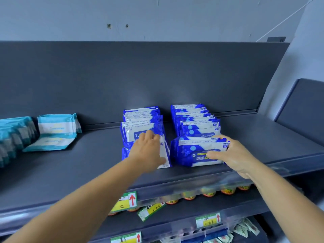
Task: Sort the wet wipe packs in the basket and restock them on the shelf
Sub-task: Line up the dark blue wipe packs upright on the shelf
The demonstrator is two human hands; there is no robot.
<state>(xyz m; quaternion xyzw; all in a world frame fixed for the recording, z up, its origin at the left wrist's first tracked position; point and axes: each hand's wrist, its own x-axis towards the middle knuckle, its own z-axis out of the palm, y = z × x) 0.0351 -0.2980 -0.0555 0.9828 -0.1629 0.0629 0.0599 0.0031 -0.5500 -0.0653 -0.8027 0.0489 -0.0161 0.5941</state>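
Note:
Two rows of blue and white wet wipe packs stand on the dark grey top shelf (87,165). My left hand (149,149) lies with straight fingers against the front packs of the left row (142,120). My right hand (233,155) grips the front pack (196,155) of the right row (192,116), thumb on its face and fingers over its top right edge. That pack leans upside down at the shelf's front. The basket is out of view.
Teal and white wipe packs (56,132) lie and stand at the shelf's left end. Below, a shelf holds a row of small jars (208,193) behind price tags (126,201); sachets (245,228) sit lower still. A grey back panel (140,76) rises behind the packs.

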